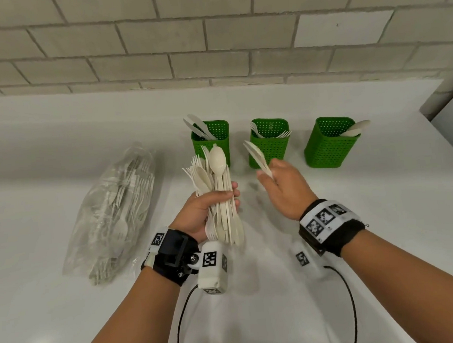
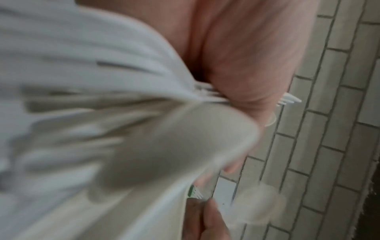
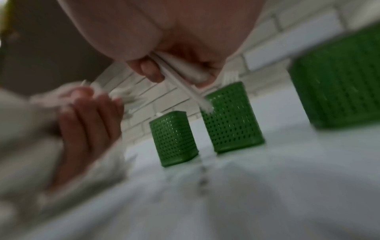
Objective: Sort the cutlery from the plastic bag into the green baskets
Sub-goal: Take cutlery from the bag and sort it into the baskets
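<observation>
step: mid-sort, my guess is next it drops into the middle basket (image 1: 269,141), tines look like forks there | right hand (image 1: 285,186) pinching a couple of forks (image 1: 256,156) just in front of it | left hand (image 1: 209,207) clenched round a mixed bundle (image 1: 218,188) | bag (image 1: 115,211) on the bench (image 1: 58,156), still loaded

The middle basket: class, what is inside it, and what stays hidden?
In the middle basket, white forks poke above the rim, tines up. Their handles and anything lower down are hidden by its green wall.
</observation>
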